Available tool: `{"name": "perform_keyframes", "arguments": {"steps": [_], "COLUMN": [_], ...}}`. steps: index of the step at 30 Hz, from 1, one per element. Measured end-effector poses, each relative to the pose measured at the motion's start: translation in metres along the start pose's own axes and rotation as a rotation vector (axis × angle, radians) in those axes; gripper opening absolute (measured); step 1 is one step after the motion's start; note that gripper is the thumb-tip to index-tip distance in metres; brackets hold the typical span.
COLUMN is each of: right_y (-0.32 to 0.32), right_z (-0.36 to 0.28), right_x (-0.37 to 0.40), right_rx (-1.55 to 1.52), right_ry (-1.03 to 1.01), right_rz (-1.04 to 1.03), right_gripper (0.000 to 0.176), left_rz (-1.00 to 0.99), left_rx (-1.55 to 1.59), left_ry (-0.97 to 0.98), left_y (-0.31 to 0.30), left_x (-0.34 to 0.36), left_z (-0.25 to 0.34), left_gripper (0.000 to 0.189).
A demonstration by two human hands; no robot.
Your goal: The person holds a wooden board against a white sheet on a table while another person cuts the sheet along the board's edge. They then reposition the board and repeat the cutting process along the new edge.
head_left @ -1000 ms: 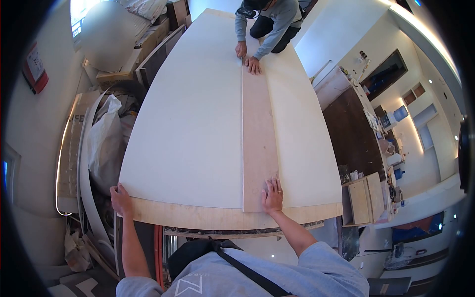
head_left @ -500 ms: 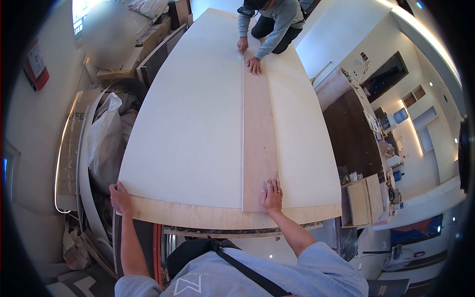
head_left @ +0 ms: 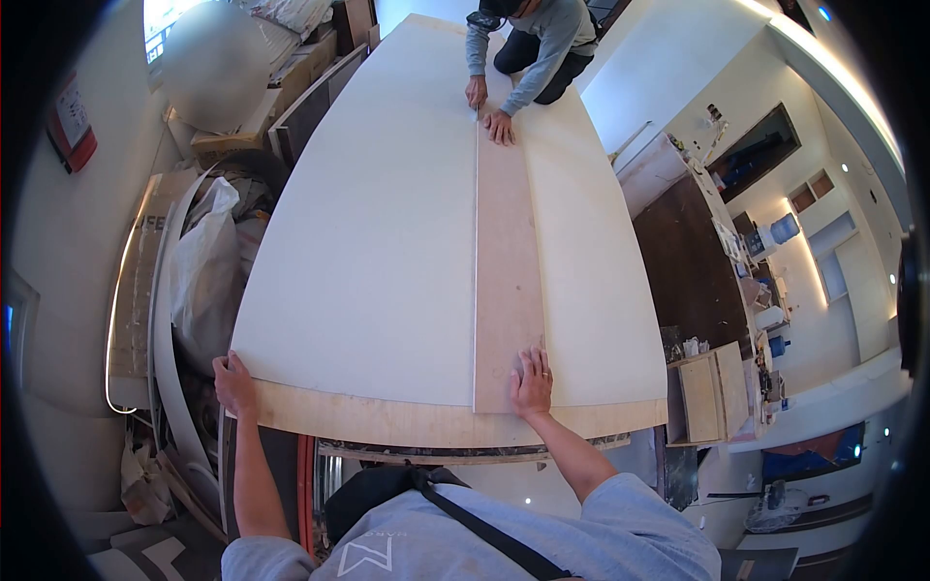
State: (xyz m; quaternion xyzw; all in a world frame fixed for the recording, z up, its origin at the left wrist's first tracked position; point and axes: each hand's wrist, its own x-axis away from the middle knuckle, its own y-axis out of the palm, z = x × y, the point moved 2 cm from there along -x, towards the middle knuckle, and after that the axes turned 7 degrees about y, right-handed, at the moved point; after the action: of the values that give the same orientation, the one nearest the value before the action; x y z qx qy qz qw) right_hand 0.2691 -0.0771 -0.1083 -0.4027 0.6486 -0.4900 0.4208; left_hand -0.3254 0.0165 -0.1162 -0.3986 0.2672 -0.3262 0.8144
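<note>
A long pinkish wooden strip (head_left: 508, 252) lies lengthwise on a large white sheet (head_left: 358, 232), which rests on a pale wooden board (head_left: 387, 418) showing along the near edge. My right hand (head_left: 532, 384) presses flat on the near end of the strip, fingers apart. At the near left corner, my left hand (head_left: 234, 383) has its fingers bent round the edge of the sheet. Another person (head_left: 542, 48) kneels on the far end, one hand on the strip and the other holding a small tool at its left edge.
A white plastic bag (head_left: 205, 281) and stacked panels stand along the left. On the right are a dark brown surface (head_left: 688, 261), a wooden box (head_left: 712, 392) and blue water bottles. A red and white box (head_left: 70, 126) hangs on the left wall.
The other person's hand with the small tool has moved slightly toward me along the strip's edge. My hands have stayed nearly in place.
</note>
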Motion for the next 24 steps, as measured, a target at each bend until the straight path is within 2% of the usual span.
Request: {"name": "perform_keyframes", "arguments": {"steps": [24], "right_y": [-0.0027], "right_z": [-0.0026], "right_x": [-0.0006], "right_rx": [0.001], "right_ry": [0.007], "right_rz": [-0.022], "right_gripper": [0.050], "left_rz": [-0.003], "left_rx": [-0.014], "left_ry": [-0.020], "left_y": [0.0021], "left_x": [-0.0010], "left_z": [-0.0014], "left_gripper": [0.040]}}
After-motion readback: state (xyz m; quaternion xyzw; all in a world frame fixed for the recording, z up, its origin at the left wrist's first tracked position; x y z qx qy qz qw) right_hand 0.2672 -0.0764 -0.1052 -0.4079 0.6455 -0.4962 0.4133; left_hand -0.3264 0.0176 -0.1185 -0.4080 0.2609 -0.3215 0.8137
